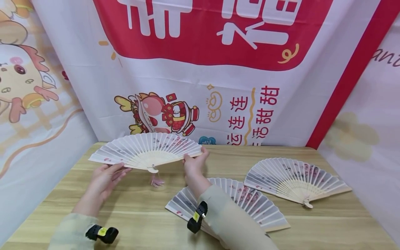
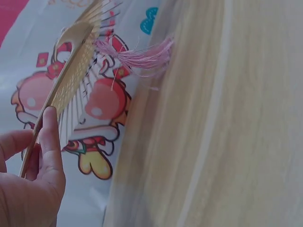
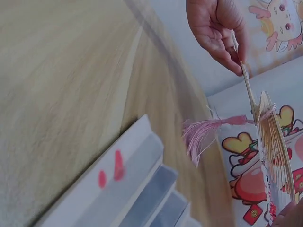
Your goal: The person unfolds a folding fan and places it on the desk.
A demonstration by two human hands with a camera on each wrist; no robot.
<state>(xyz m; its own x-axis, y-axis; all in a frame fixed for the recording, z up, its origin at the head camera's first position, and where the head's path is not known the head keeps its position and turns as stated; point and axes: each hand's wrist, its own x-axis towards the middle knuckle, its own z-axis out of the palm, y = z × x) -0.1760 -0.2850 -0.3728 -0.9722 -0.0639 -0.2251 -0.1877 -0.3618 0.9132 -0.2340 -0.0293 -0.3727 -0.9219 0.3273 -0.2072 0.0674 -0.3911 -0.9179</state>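
A spread folding fan (image 1: 147,149), pale with a pink blossom print, is held up above the back left of the table between both hands. My left hand (image 1: 104,178) pinches its left outer rib, thumb on top; the left wrist view shows the fingers (image 2: 49,137) on that slat. At the other end, my right hand (image 1: 195,166) grips the right edge of the fan. A pink tassel (image 1: 157,181) hangs from the pivot. In the right wrist view, the left hand (image 3: 220,30) appears at the top and only a bit of the right hand (image 3: 291,215) shows.
A second open fan (image 1: 265,211) lies on the wooden table (image 1: 137,218), partly hidden under the right forearm. Another spread fan (image 1: 300,177) rests at the right. Printed cloth (image 1: 175,76) hangs behind the table and along its sides.
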